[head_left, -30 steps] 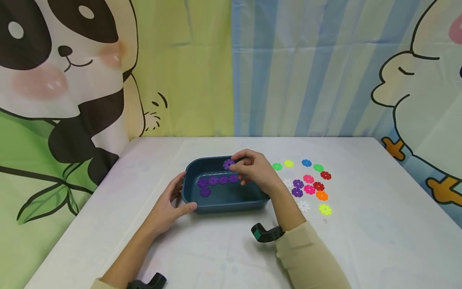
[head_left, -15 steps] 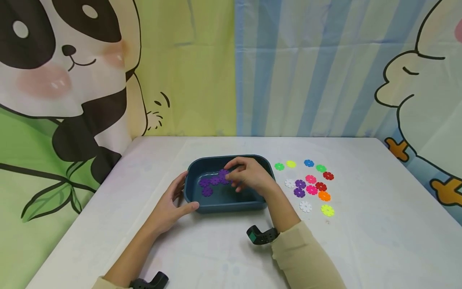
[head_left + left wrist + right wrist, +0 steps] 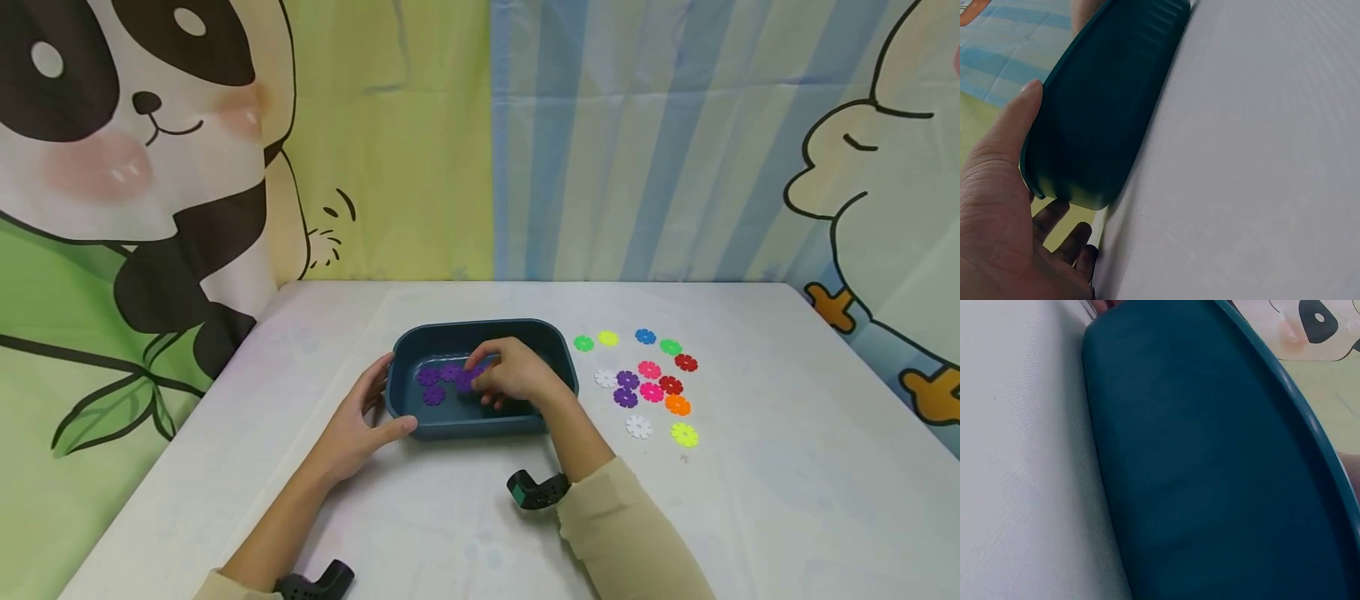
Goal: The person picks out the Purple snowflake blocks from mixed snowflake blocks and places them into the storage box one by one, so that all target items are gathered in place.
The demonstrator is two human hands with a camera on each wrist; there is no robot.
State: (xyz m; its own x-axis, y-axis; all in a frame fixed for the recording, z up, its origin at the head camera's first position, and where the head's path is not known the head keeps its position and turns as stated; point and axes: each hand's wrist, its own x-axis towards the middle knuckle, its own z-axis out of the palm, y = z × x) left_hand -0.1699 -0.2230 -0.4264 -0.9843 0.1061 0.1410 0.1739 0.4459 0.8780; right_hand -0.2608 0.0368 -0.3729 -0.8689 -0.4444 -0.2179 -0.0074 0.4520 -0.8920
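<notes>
One dark blue tray point(image 3: 557, 340) stands on one white table point(image 3: 750, 500). Inside the tray, four purple flower-shaped discs point(image 3: 429, 377) are visible; any under the hand cannot be counted. Beside the tray lie fourteen loose discs point(image 3: 652, 392): two purple, two pink, two red, two green, two yellow, two white, one blue, one orange.

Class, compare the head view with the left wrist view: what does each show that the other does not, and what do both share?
Only the head view shows the purple discs inside the tray, the right hand reaching in among them, and the coloured discs loose on the table. Only the left wrist view shows the tray's outer side wall from close up. Both show the left hand against the teal tray and the white table.
</notes>
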